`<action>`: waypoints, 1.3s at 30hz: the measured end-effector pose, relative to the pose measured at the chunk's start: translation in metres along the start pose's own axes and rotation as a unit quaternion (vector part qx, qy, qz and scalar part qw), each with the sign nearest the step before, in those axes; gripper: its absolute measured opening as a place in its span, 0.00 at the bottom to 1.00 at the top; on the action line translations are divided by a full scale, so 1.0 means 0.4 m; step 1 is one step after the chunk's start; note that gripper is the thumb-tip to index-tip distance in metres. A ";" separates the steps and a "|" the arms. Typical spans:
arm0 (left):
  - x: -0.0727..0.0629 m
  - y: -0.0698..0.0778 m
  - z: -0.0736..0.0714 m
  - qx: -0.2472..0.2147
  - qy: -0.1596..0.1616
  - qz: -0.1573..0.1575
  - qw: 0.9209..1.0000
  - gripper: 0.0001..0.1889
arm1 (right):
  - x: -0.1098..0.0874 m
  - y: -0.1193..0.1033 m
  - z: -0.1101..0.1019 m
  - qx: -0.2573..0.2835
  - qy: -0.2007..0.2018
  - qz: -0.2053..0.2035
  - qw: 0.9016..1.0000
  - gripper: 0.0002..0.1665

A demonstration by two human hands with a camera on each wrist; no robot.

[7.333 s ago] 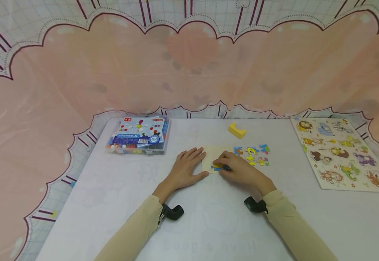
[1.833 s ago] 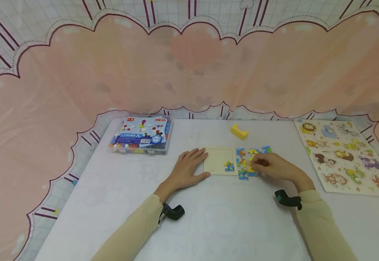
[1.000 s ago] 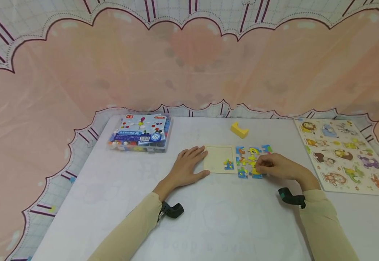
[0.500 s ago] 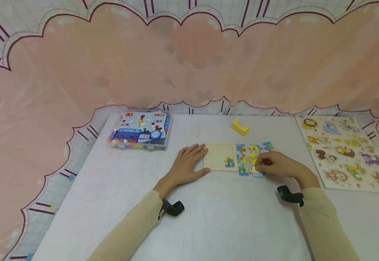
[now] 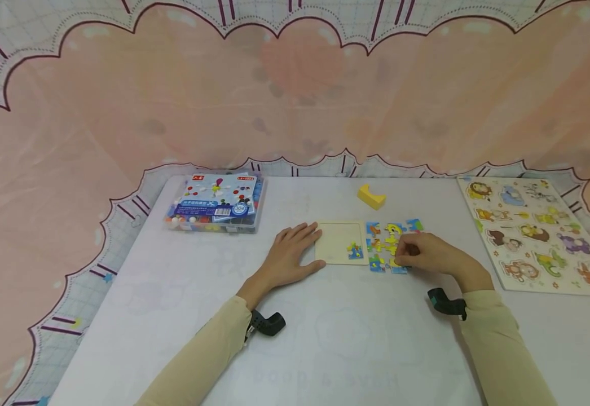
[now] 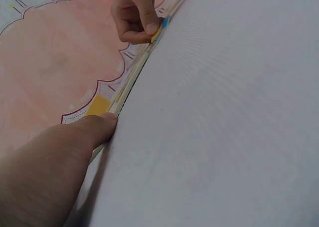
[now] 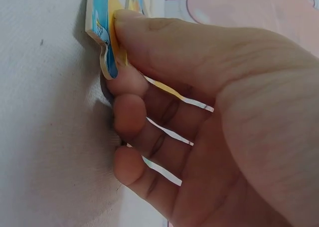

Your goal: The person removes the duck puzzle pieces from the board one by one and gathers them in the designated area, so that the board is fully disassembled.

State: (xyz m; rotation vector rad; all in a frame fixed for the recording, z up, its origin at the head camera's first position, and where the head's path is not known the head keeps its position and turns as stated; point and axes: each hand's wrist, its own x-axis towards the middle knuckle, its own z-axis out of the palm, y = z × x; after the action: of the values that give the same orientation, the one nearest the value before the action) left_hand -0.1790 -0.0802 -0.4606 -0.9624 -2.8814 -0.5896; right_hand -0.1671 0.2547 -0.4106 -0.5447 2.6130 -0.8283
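Note:
My left hand (image 5: 289, 254) lies with fingers spread at the left edge of a small square wooden puzzle tray (image 5: 333, 239), its fingertips and thumb touching that edge. In the tray's lower right corner sits a blue-and-yellow jigsaw piece (image 5: 355, 251). Right of the tray, several loose jigsaw pieces (image 5: 391, 228) lie in rough rows. Over their lower right part, my right hand (image 5: 434, 255) pinches a blue-and-yellow puzzle piece (image 7: 102, 17) between thumb and index finger, the other fingers curled. That hand hides some pieces in the head view.
A yellow notched block (image 5: 371, 197) stands behind the pieces. A clear plastic box (image 5: 214, 203) with a printed label is at the back left. A large animal puzzle board (image 5: 538, 237) lies at the right. Patterned pink cloth (image 5: 198, 107) hangs behind the white table.
Since the earliest frame my right hand has moved from the tray to the loose pieces on the right, and a piece now lies in the tray's corner. My left hand stays put.

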 end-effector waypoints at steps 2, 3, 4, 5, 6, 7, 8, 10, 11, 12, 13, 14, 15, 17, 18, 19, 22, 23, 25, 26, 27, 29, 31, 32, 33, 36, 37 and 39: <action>0.000 -0.001 -0.001 0.002 0.000 0.000 1.000 0.38 | 0.003 0.001 0.000 -0.001 0.004 0.005 1.000 0.09; 0.001 -0.001 -0.001 0.002 0.001 0.001 1.000 0.38 | 0.005 0.001 0.000 0.000 0.005 0.008 1.000 0.10; 0.001 -0.001 -0.002 0.003 0.001 0.001 1.000 0.38 | 0.006 0.001 0.000 0.002 0.006 0.011 1.000 0.11; 0.001 -0.001 -0.003 0.003 0.002 0.002 1.000 0.38 | 0.007 0.001 0.000 0.002 0.006 0.013 1.000 0.11; 0.001 -0.001 -0.003 0.003 0.002 0.002 1.000 0.38 | 0.008 0.001 0.000 0.002 0.007 0.015 1.000 0.12; 0.001 -0.002 -0.004 0.004 0.003 0.003 1.000 0.38 | 0.009 0.000 -0.001 0.003 0.007 0.017 1.000 0.12; 0.002 -0.002 -0.005 0.004 0.004 0.003 1.000 0.38 | 0.009 0.000 -0.001 0.002 0.007 0.019 1.000 0.12; 0.002 -0.003 -0.006 0.005 0.005 0.003 1.000 0.38 | 0.009 -0.002 -0.002 0.002 0.008 0.024 1.000 0.12; 0.002 -0.003 -0.007 0.004 0.005 0.003 1.000 0.38 | 0.009 -0.003 -0.002 0.002 0.010 0.025 1.000 0.11; 0.003 -0.003 -0.008 0.004 0.006 0.003 1.000 0.38 | 0.010 -0.004 -0.002 0.002 0.010 0.026 1.000 0.11; 0.003 -0.003 -0.009 0.003 0.006 0.003 1.000 0.38 | 0.010 -0.006 -0.002 0.001 0.010 0.026 1.000 0.11; 0.003 -0.003 -0.010 0.003 0.007 0.002 1.000 0.38 | 0.011 -0.008 -0.003 0.000 0.011 0.026 1.000 0.11; 0.003 -0.002 -0.010 0.003 0.007 0.002 1.000 0.38 | 0.011 -0.010 -0.003 0.000 0.011 0.026 1.000 0.11; 0.003 -0.002 -0.012 0.002 0.005 0.000 1.000 0.38 | 0.012 -0.014 -0.004 -0.006 0.009 0.024 1.000 0.11; 0.004 -0.002 -0.012 0.002 0.004 -0.001 1.000 0.38 | 0.012 -0.017 -0.004 -0.010 0.008 0.020 1.000 0.11; 0.004 -0.002 -0.012 0.004 0.003 -0.002 1.000 0.38 | 0.012 -0.020 -0.005 -0.017 0.007 0.018 1.000 0.11; 0.005 -0.001 -0.012 0.004 0.004 -0.001 1.000 0.38 | 0.014 -0.027 -0.004 -0.033 0.007 0.012 0.999 0.11; 0.005 -0.001 -0.012 0.004 0.005 0.000 1.000 0.38 | 0.015 -0.029 -0.003 -0.035 0.006 0.009 0.999 0.10; 0.005 -0.001 -0.012 0.002 0.006 0.001 1.000 0.37 | 0.017 -0.033 0.000 -0.034 0.007 0.002 0.999 0.10; 0.005 -0.001 -0.011 0.002 0.007 0.001 1.000 0.37 | 0.019 -0.034 0.003 -0.030 0.007 -0.002 1.000 0.10; 0.005 -0.001 -0.011 0.001 0.006 0.002 1.000 0.38 | 0.020 -0.035 0.006 -0.023 0.006 -0.005 1.000 0.10; 0.003 -0.001 -0.009 0.000 0.006 0.001 1.000 0.38 | 0.025 -0.038 0.014 -0.010 0.008 -0.018 1.000 0.09; 0.002 0.000 -0.007 0.001 0.006 0.001 1.000 0.38 | 0.030 -0.041 0.024 -0.001 0.014 -0.032 0.999 0.07; 0.002 0.000 -0.006 0.001 0.006 0.000 1.000 0.38 | 0.033 -0.044 0.028 0.005 0.015 -0.039 0.999 0.06; 0.001 0.000 -0.005 0.002 0.005 0.000 1.000 0.38 | 0.035 -0.046 0.032 0.009 0.017 -0.046 0.999 0.05; 0.000 0.003 -0.004 0.001 0.005 -0.001 1.000 0.38 | 0.039 -0.053 0.043 0.016 0.020 -0.061 0.998 0.05; 0.000 0.003 -0.003 0.001 0.004 -0.002 1.000 0.38 | 0.040 -0.054 0.046 0.018 0.019 -0.063 0.998 0.05; 0.001 0.004 -0.002 0.000 0.002 -0.002 1.000 0.38 | 0.041 -0.058 0.050 0.018 0.022 -0.065 0.997 0.05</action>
State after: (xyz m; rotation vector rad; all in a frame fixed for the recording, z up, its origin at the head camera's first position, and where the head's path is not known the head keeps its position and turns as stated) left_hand -0.1782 -0.0792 -0.4591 -0.9538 -2.8799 -0.5920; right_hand -0.1668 0.2205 -0.4154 -0.7010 2.6188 -0.9367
